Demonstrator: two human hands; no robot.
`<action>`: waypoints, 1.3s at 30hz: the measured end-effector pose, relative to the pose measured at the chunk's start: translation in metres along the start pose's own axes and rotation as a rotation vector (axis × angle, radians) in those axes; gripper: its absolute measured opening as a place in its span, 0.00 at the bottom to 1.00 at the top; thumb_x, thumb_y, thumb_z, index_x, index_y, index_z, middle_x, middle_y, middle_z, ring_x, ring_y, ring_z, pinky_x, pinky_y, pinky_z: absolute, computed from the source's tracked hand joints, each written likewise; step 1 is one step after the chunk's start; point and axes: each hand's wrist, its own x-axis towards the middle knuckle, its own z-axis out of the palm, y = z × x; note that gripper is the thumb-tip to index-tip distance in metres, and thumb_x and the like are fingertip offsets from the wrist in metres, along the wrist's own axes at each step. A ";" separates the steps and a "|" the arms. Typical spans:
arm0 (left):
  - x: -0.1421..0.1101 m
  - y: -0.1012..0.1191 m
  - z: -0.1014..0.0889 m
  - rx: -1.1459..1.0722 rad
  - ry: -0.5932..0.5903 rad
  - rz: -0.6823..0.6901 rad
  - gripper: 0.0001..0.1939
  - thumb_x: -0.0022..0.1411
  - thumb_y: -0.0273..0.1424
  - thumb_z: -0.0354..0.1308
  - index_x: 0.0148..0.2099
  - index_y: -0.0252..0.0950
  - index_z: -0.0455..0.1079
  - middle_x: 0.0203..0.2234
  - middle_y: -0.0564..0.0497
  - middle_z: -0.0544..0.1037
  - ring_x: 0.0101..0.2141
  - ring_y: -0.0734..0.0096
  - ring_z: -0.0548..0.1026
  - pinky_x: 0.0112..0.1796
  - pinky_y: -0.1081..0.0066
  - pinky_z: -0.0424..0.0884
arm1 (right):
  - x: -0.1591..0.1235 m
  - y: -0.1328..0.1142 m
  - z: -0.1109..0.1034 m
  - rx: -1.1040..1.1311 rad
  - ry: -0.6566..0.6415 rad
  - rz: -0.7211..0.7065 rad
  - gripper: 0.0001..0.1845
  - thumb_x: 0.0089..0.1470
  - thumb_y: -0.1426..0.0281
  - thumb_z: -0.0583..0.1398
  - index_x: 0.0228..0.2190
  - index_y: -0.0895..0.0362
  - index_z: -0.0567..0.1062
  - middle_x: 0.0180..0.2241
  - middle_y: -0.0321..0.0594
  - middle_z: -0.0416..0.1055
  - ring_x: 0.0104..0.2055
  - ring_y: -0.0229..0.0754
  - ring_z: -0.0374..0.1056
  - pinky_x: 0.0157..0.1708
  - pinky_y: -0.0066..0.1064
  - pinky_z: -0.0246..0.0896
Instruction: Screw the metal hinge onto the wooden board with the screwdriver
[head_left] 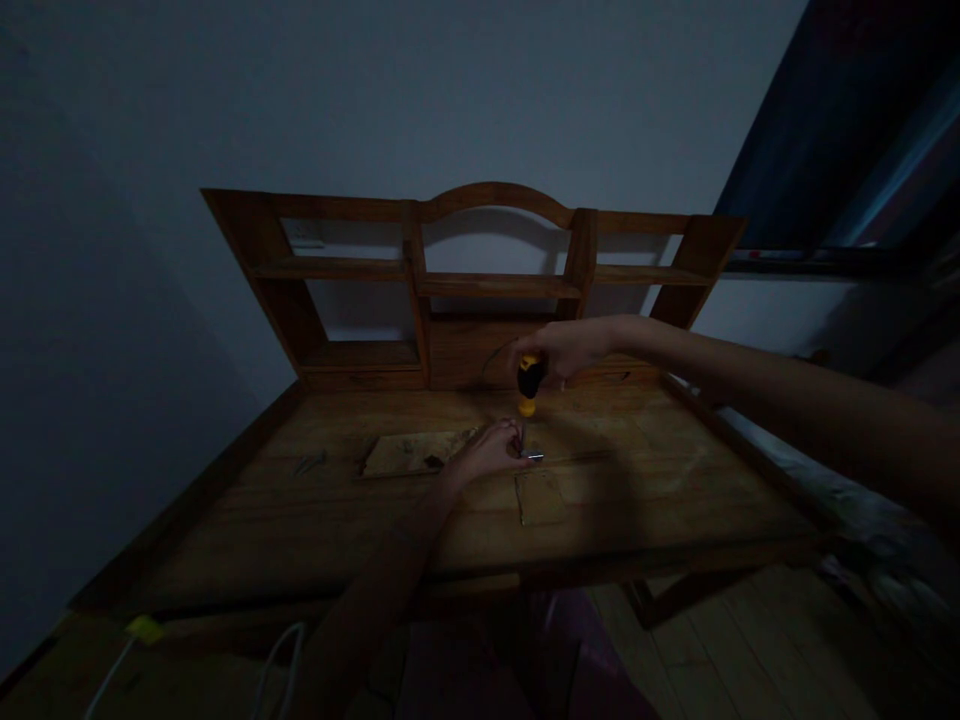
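Observation:
My right hand point(564, 350) is wrapped around the top of a yellow and black screwdriver point(529, 380), which stands upright with its shaft pointing down. Just below it, my left hand point(491, 448) pinches a small shiny metal piece point(534, 456) close to the desk top. The screwdriver's shaft reaches down to this metal piece; in the dim light I cannot tell whether the tip touches it. A worn, pale flat board point(405, 453) lies partly behind my left hand. Nearer to me is a small square piece point(541, 498) of similar colour.
The wooden desk point(660, 470) carries a shelf unit point(499, 285) along its back edge, against the wall. Small grey items point(309, 462) lie on the left. A yellow plug-like object point(145, 629) and white cable point(281, 655) are at the lower left.

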 end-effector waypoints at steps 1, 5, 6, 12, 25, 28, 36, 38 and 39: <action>0.000 -0.001 0.000 0.010 0.002 0.009 0.15 0.53 0.41 0.68 0.33 0.36 0.71 0.32 0.51 0.74 0.34 0.68 0.72 0.37 0.70 0.67 | 0.000 -0.001 0.000 -0.021 0.004 0.018 0.31 0.49 0.56 0.66 0.52 0.56 0.72 0.35 0.39 0.78 0.30 0.39 0.72 0.32 0.30 0.60; 0.001 -0.001 0.000 0.038 0.010 0.018 0.15 0.53 0.43 0.67 0.33 0.36 0.71 0.33 0.50 0.75 0.36 0.66 0.72 0.38 0.69 0.67 | 0.001 -0.004 0.003 -0.216 0.137 0.139 0.28 0.52 0.51 0.63 0.44 0.62 0.77 0.27 0.42 0.76 0.29 0.43 0.71 0.32 0.32 0.59; 0.001 -0.001 0.000 0.036 0.009 0.013 0.15 0.54 0.43 0.67 0.33 0.37 0.71 0.33 0.50 0.75 0.36 0.66 0.72 0.38 0.69 0.67 | 0.001 -0.004 0.004 -0.230 0.157 0.129 0.29 0.51 0.50 0.63 0.44 0.61 0.77 0.28 0.42 0.77 0.30 0.43 0.71 0.32 0.32 0.59; 0.000 -0.003 0.001 0.027 0.000 0.009 0.16 0.53 0.44 0.67 0.33 0.36 0.71 0.32 0.50 0.74 0.35 0.67 0.72 0.38 0.69 0.67 | -0.001 0.000 0.005 -0.125 0.085 -0.007 0.24 0.49 0.62 0.66 0.47 0.60 0.75 0.35 0.42 0.78 0.32 0.40 0.71 0.30 0.29 0.59; -0.002 -0.002 -0.014 -0.056 -0.040 -0.125 0.24 0.50 0.51 0.66 0.40 0.38 0.73 0.37 0.50 0.75 0.39 0.64 0.73 0.41 0.67 0.69 | 0.013 0.004 0.020 -0.438 0.318 0.273 0.41 0.53 0.37 0.53 0.27 0.64 0.80 0.23 0.50 0.74 0.25 0.45 0.70 0.27 0.33 0.58; -0.005 -0.014 -0.024 -0.026 -0.089 -0.098 0.37 0.41 0.50 0.72 0.53 0.42 0.71 0.48 0.48 0.73 0.50 0.57 0.71 0.51 0.62 0.67 | 0.015 0.004 0.023 -0.453 0.400 0.335 0.41 0.51 0.37 0.55 0.32 0.64 0.81 0.26 0.53 0.75 0.30 0.49 0.72 0.30 0.35 0.60; -0.009 -0.030 -0.025 0.038 -0.114 -0.115 0.41 0.45 0.49 0.70 0.59 0.39 0.68 0.54 0.44 0.72 0.52 0.55 0.71 0.56 0.60 0.65 | 0.007 0.011 0.023 0.079 0.243 0.025 0.29 0.48 0.52 0.66 0.46 0.58 0.72 0.37 0.41 0.76 0.28 0.37 0.70 0.29 0.28 0.62; -0.009 -0.029 -0.024 0.039 -0.110 -0.127 0.41 0.44 0.49 0.70 0.59 0.38 0.69 0.54 0.44 0.72 0.52 0.54 0.72 0.55 0.60 0.66 | 0.004 0.017 0.023 0.220 0.188 -0.065 0.28 0.49 0.57 0.66 0.48 0.57 0.69 0.42 0.41 0.74 0.27 0.34 0.69 0.27 0.27 0.62; -0.009 -0.028 -0.025 0.037 -0.110 -0.136 0.42 0.43 0.49 0.70 0.59 0.38 0.69 0.54 0.44 0.72 0.52 0.54 0.72 0.55 0.60 0.66 | 0.004 0.021 0.024 0.247 0.179 -0.084 0.26 0.50 0.57 0.65 0.48 0.56 0.69 0.42 0.41 0.74 0.27 0.34 0.68 0.27 0.27 0.62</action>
